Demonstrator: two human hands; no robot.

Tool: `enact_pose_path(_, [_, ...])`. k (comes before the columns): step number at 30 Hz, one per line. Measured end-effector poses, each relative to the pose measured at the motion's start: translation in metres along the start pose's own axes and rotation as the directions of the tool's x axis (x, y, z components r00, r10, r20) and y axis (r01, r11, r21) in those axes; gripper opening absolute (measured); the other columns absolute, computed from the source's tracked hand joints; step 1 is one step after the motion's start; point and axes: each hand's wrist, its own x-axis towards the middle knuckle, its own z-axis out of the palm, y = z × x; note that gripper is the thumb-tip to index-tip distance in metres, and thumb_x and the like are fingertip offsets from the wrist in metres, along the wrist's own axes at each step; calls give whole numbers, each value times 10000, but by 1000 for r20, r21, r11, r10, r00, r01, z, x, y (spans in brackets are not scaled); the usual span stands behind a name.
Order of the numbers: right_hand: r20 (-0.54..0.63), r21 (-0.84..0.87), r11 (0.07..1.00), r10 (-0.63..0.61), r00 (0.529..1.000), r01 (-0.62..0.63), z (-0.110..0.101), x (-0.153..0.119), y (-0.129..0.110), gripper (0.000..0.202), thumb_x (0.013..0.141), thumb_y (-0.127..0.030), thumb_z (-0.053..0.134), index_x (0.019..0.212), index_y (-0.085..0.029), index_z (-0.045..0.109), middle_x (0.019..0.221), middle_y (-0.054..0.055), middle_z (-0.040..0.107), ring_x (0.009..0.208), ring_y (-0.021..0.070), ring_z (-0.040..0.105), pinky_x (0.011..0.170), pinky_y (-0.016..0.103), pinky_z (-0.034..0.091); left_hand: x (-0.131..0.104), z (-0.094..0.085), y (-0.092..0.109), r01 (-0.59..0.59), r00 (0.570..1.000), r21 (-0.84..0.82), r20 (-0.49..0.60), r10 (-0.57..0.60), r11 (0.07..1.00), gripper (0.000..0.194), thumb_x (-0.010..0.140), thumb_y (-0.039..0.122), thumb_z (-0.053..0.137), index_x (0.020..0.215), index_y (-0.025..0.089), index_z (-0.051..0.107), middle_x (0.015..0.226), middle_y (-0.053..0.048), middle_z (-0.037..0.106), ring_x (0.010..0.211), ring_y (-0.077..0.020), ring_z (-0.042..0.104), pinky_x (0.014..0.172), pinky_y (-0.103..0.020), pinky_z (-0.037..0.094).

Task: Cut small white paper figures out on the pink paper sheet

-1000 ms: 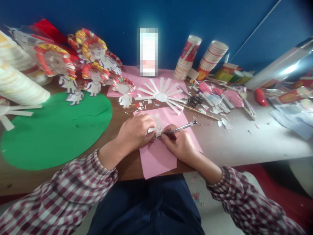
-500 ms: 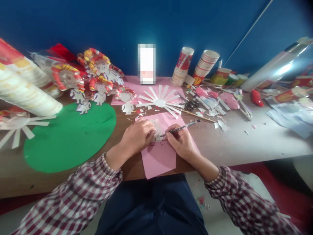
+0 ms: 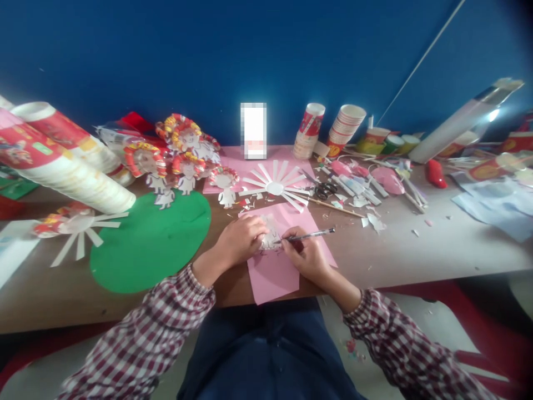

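My right hand (image 3: pixel 306 253) is closed round a slim pen (image 3: pixel 310 235), its tip against a small white paper cutout (image 3: pixel 270 236) with dark lines on it. On the cutout's left side rests my left hand (image 3: pixel 241 240), its fingers curled and pressing the piece down. Part of the cutout is hidden under these fingers. Below both hands lie pink paper sheets (image 3: pixel 275 280) with some dark pen marks near the cutout's lower edge.
A green oval sheet (image 3: pixel 150 250) lies left, with paper-cup figures (image 3: pixel 187 175) behind it. Stacked paper cups (image 3: pixel 83 166) lean at far left. A fringed white cup (image 3: pixel 275 189), scissors (image 3: pixel 325 190) and a wooden stick (image 3: pixel 337 208) lie ahead. Paper scraps (image 3: pixel 377 222) are scattered right.
The view has shifted, so more of the table's left side shows. The pen lies flatter, its back end lower, and its tip is still at the cutout. Both hands keep their hold.
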Motion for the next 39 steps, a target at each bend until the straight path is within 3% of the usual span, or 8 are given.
enact_pose_path(8, [-11, -61, 998, -16, 1000, 15, 0, 2, -3, 42, 860, -240, 558, 862, -207, 584, 709, 0, 620, 598, 136, 584, 532, 232, 463, 11, -20, -10, -123, 974, -31, 188, 127, 992, 277, 948, 231, 458, 1040, 214, 718, 1097, -61, 685, 1038, -229, 611, 917, -383, 490])
enact_pose_path(11, [-26, -64, 998, -25, 999, 24, 0, 1, -3, 35, 855, -227, 562, 858, -203, 588, 729, 5, 626, 620, 137, 600, 554, 233, 480, 13, -21, -12, -119, 970, -7, 213, 118, 993, 257, 924, 173, 492, 1043, 218, 715, 1088, -53, 686, 1037, -224, 612, 897, -369, 494])
enact_pose_path(20, [-61, -44, 999, -14, 998, 11, -1, 1, -4, 18, 858, -210, 569, 860, -209, 587, 723, 1, 638, 593, 129, 615, 553, 226, 493, 1, -2, -12, -143, 989, 87, 42, 139, 986, 289, 827, 73, 519, 1001, 206, 708, 1097, -57, 695, 995, -224, 617, 944, -406, 483])
enact_pose_path(25, [-94, -38, 999, 7, 996, -10, -1, 0, -7, 6, 847, -213, 597, 846, -207, 597, 723, 7, 638, 615, 134, 614, 572, 244, 489, -1, 0, -12, -136, 991, 70, 25, 134, 988, 314, 810, 69, 526, 1030, 202, 706, 1115, -58, 690, 1009, -227, 610, 968, -423, 473])
enact_pose_path(31, [-75, 302, 938, 202, 976, -171, -8, 3, -5, 138, 874, -331, 640, 895, -209, 580, 665, -9, 640, 481, 99, 534, 443, 219, 437, -1, -1, -11, -88, 995, 59, 46, 85, 994, 295, 825, 98, 532, 1025, 220, 711, 1113, -56, 683, 1025, -243, 605, 964, -449, 479])
enact_pose_path(34, [-109, 393, 902, 242, 964, -182, -16, 3, -8, 168, 868, -346, 660, 922, -205, 586, 696, -3, 657, 475, 87, 519, 438, 212, 441, -2, -1, -10, -87, 995, 38, 44, 86, 995, 283, 828, 113, 542, 1033, 223, 704, 1113, -59, 676, 1042, -243, 596, 942, -433, 490])
enact_pose_path(39, [-132, 265, 939, 263, 956, -221, -22, -1, -24, 132, 886, -323, 631, 907, -200, 590, 641, -24, 605, 504, 94, 524, 473, 212, 446, -2, 0, -11, -93, 996, 36, 19, 93, 995, 278, 823, 117, 554, 1033, 224, 702, 1104, -53, 678, 1045, -238, 591, 936, -420, 487])
